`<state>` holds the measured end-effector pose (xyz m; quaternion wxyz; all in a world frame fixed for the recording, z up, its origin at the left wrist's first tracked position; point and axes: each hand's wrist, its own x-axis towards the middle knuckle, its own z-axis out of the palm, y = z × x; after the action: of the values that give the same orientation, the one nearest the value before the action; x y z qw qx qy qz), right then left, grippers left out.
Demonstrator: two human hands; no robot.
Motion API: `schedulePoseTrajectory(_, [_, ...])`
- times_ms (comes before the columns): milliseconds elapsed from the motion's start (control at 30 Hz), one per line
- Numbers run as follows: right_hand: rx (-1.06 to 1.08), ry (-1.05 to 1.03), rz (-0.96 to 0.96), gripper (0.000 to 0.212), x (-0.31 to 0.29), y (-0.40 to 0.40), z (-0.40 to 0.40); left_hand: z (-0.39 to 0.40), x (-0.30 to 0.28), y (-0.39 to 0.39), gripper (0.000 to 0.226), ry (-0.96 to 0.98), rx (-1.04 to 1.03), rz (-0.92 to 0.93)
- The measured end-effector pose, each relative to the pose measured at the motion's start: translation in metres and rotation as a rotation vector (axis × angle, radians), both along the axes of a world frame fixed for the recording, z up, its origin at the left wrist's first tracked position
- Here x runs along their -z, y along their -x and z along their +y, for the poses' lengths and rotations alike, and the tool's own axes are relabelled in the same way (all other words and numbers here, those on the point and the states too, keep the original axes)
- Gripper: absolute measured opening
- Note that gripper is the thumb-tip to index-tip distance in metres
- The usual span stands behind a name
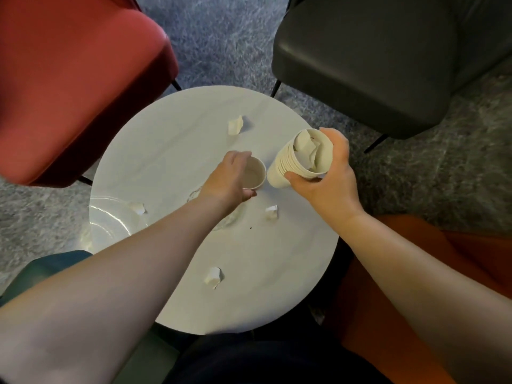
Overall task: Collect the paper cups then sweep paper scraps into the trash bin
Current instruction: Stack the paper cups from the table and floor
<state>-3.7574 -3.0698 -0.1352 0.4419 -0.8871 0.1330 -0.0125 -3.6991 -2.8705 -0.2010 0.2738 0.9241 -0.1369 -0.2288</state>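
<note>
My left hand (230, 177) grips a single empty paper cup (254, 174) near the middle of the round white table (177, 151). Just to its right, my right hand (329, 173) holds a stack of nested paper cups (291, 164), tilted to the left, with a crumpled paper scrap (306, 146) inside the top cup. Several crumpled paper scraps lie on the table: one at the back (235, 124), one at the left (137, 207), one beside my left wrist (271, 211), one near the front (213, 277). No trash bin is in view.
A red chair (69, 79) stands at the back left and a black chair (374, 56) at the back right. An orange seat (415, 273) is at the right, a green seat (41, 270) at the lower left. Grey carpet surrounds the table.
</note>
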Motion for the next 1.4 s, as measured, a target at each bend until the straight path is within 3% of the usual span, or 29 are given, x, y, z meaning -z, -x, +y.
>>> schedulePoseTrajectory(233, [-0.061,0.006,-0.098,0.093,-0.024,-0.011,0.015,0.002,0.006,0.007,0.097,-0.013,0.007,0.002])
schedulePoseTrajectory(533, [-0.203,-0.017,0.026,0.092,0.009,-0.024,0.051,0.068,-0.001,0.022,0.105,-0.079,-0.179,-0.023])
schedulePoseTrajectory(867, [-0.259,0.004,0.110,0.084,0.046,-0.025,0.068,0.181,0.018,0.054,0.079,-0.189,-0.620,-0.062])
schedulePoseTrajectory(1167, [-0.255,0.030,0.130,0.088,0.050,-0.022,0.065,0.190,0.041,0.051,0.055,-0.215,-0.475,0.050])
schedulePoseTrajectory(1300, [-0.262,0.011,0.128,0.089,0.051,-0.021,0.066,0.189,0.047,0.054,0.033,-0.145,-0.514,0.031])
schedulePoseTrajectory(1400, [-0.263,0.006,0.140,0.090,0.049,-0.021,0.067,0.189,0.049,0.050,0.020,-0.202,-0.489,0.007])
